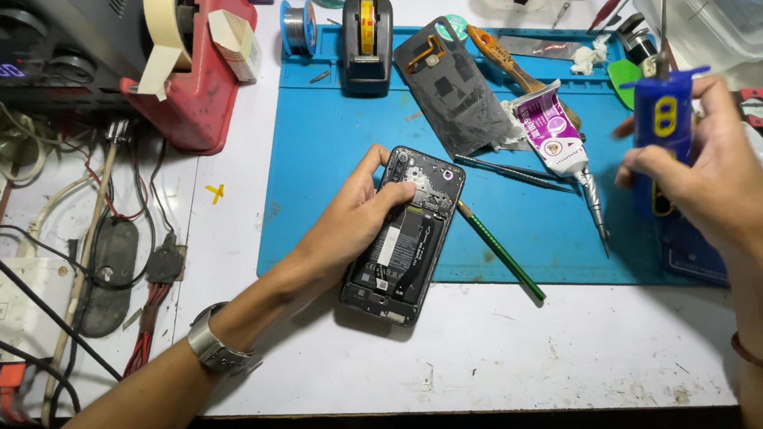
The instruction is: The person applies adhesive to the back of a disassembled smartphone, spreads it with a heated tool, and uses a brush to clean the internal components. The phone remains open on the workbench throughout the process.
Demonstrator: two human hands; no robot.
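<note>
An opened black phone with its back removed lies on the blue mat's front edge, battery and boards showing. My left hand grips its left side, thumb on the top of the phone. My right hand is raised at the right, closed around a blue tool with a thin metal tip pointing up. The phone's grey back cover lies further back on the mat.
A white-and-purple glue tube, a green pencil, tweezers and a brush lie on the mat. A tape dispenser, solder spool, red box, power supply and cables fill the left.
</note>
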